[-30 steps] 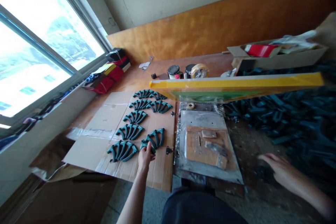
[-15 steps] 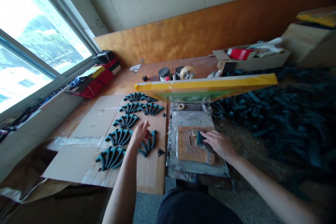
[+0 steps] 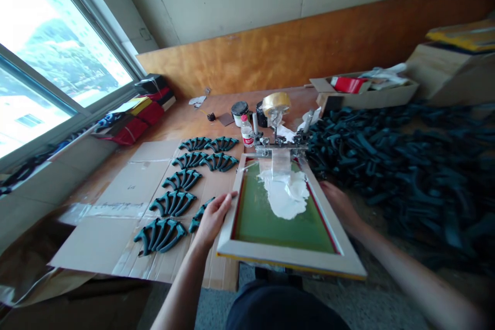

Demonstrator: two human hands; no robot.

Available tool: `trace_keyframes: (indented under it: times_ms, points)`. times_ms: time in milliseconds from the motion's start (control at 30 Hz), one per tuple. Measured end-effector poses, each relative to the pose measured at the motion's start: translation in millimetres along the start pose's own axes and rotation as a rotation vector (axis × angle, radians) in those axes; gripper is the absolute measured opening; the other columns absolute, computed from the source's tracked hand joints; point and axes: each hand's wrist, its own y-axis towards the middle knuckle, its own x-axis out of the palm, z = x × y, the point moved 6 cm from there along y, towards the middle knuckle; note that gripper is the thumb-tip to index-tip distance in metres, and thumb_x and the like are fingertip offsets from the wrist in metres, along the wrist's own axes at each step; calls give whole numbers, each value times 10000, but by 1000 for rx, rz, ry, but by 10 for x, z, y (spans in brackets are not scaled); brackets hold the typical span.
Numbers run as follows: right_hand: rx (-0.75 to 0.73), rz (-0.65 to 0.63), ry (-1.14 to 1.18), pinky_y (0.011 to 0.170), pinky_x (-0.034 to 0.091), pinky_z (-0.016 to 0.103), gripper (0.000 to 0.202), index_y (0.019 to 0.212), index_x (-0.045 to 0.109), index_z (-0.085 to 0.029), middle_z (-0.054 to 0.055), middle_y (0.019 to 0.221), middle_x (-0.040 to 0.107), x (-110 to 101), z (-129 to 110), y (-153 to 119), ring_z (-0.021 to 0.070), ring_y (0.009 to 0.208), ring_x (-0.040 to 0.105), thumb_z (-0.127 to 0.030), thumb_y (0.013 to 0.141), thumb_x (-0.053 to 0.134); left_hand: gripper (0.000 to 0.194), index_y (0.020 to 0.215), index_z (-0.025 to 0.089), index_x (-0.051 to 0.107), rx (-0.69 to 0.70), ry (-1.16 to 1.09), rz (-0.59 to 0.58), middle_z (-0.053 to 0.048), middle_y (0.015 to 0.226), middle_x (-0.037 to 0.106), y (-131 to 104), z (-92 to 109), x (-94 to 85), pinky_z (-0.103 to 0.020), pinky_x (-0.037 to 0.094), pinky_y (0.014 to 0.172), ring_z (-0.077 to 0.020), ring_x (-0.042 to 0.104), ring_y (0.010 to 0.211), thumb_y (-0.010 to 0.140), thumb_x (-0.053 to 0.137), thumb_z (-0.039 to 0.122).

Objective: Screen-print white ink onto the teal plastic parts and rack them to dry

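A screen printing frame [image 3: 292, 256] lies low in front of me, its green mesh [image 3: 255, 221] carrying a thick smear of white ink [image 3: 286, 198]. My left hand [image 3: 214, 215] grips its left edge, thumb along the side. At the right edge is my right hand [image 3: 342, 206], blurred and closed against the rim, its fingertips partly hidden. A metal clamp with a squeegee blade [image 3: 281, 162] stands over the far end of the mesh. The base board and the dark green piece on it are hidden beneath the frame.
Fanned groups of curved dark green parts [image 3: 160, 234] lie on cardboard [image 3: 104, 237] at left. A large heap of similar parts [image 3: 417, 165] fills the right. Behind stand a red-capped bottle [image 3: 247, 134], ink tubs [image 3: 240, 113], a tape roll [image 3: 276, 102] and an open box [image 3: 371, 94].
The screen frame has swung down from its raised position over the base board. My right hand has left the small green piece, and my left hand has moved from the cardboard to the frame.
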Motion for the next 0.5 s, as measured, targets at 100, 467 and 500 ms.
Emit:
trace_keyframes:
  times_ms: [100, 467, 500]
  points:
    - [10, 72, 44, 858, 495, 366, 311, 1169, 593, -203, 99, 1100, 605, -189, -35, 359, 247, 998, 592, -336, 918, 465, 769, 1398, 164, 448, -50, 111, -5, 33, 634, 591, 11, -621, 64, -204, 381, 510, -115, 511, 545, 764, 609, 567]
    - [-312, -367, -62, 723, 406, 276, 101, 816, 588, -179, 50, 849, 640, 171, -940, 325, 189, 841, 564, -99, 828, 528, 607, 1366, 215, 484, -60, 396, 24, 6, 692, 626, 214, -1099, 86, -227, 430, 547, -152, 571, 620, 848, 498, 534]
    - [-392, -383, -40, 721, 397, 277, 137, 803, 588, -178, 47, 833, 637, 139, -951, 219, 187, 835, 559, -68, 818, 508, 606, 1356, 213, 494, -61, 395, 27, 2, 702, 633, 210, -1105, 84, -229, 435, 552, -154, 576, 626, 846, 497, 541]
